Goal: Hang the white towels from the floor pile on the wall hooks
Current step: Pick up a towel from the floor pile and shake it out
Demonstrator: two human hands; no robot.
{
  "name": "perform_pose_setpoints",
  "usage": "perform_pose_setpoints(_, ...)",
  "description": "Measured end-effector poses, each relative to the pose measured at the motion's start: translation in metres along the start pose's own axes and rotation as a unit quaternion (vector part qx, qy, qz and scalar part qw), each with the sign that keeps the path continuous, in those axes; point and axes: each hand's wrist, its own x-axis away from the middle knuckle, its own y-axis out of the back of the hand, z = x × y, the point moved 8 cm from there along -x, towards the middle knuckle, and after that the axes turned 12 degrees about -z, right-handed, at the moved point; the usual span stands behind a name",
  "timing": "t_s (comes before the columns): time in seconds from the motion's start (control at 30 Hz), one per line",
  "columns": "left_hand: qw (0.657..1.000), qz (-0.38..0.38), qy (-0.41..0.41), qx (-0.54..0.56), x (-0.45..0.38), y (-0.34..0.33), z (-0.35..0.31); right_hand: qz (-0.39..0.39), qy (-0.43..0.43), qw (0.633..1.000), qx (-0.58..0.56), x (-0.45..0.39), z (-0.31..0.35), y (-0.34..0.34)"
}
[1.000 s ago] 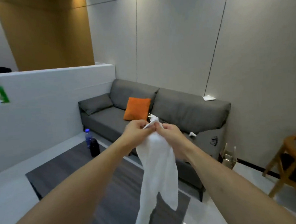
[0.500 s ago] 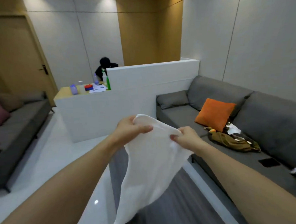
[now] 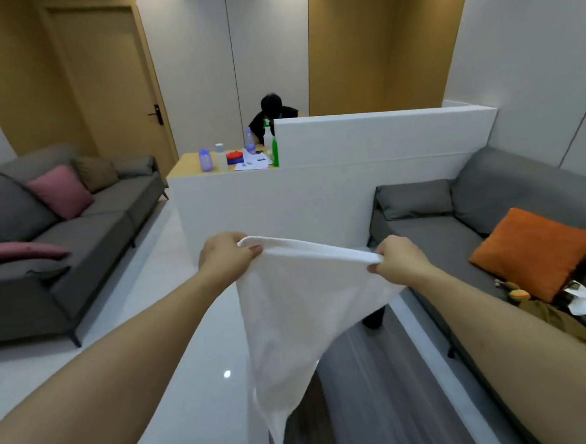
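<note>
A white towel (image 3: 297, 310) hangs in front of me, stretched along its top edge between both hands. My left hand (image 3: 225, 257) pinches the towel's left top corner. My right hand (image 3: 398, 261) pinches the right end of that edge. The rest of the cloth droops to a point near the floor. No wall hooks and no floor pile are in view.
A white partition counter (image 3: 317, 199) stands straight ahead, with bottles and papers on its wooden top and a person behind it. A grey sofa (image 3: 63, 242) with pink cushions is at the left. Another grey sofa (image 3: 491, 230) with an orange cushion (image 3: 537, 251) is at the right. A dark rug (image 3: 380, 388) lies below.
My view has swung left, from the right sofa to the counter and door. My hands have moved apart, spreading the towel's top edge wide.
</note>
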Motion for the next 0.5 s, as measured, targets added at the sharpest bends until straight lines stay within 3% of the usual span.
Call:
perform_pose_setpoints(0.27, 0.995, -0.076, -0.066, -0.028, -0.119, 0.009, -0.043, -0.208, -0.059, 0.976, -0.021, -0.101, 0.015, 0.065)
perform_pose_setpoints(0.5, 0.987, -0.118, -0.104, -0.036, -0.106, 0.022, -0.075, -0.281, -0.015, 0.959, -0.021, -0.093, 0.006, 0.113)
